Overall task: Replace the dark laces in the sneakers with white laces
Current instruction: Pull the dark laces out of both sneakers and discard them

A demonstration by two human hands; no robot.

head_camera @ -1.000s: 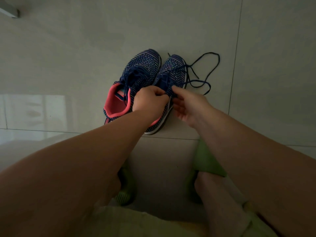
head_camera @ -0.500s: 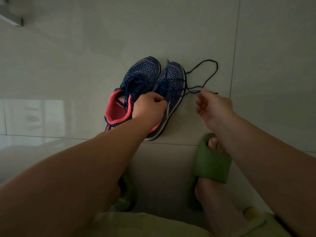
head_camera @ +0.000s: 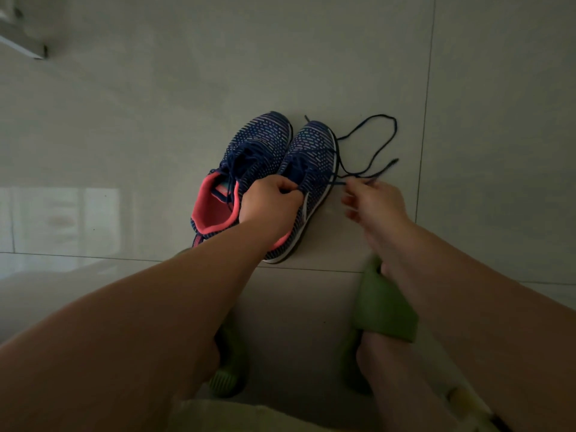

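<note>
Since a second ago our right hand (head_camera: 371, 201) has drawn the dark lace (head_camera: 371, 145) sideways out of the right sneaker (head_camera: 314, 157), fingers pinching it. Our left hand (head_camera: 269, 204), curled, grips that shoe on the floor (head_camera: 124, 120). Unlacing is advancing; no white laces are visible.

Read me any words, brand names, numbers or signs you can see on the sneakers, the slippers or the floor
None can be read.
The pair of sneakers: only a knit pattern of dashes shows, no logo or lettering.
The insole of the left-hand sneaker: a pale patch, too dim and blurred to tell whether it carries print.
The green slippers: plain.
The tiled floor: unmarked.
</note>
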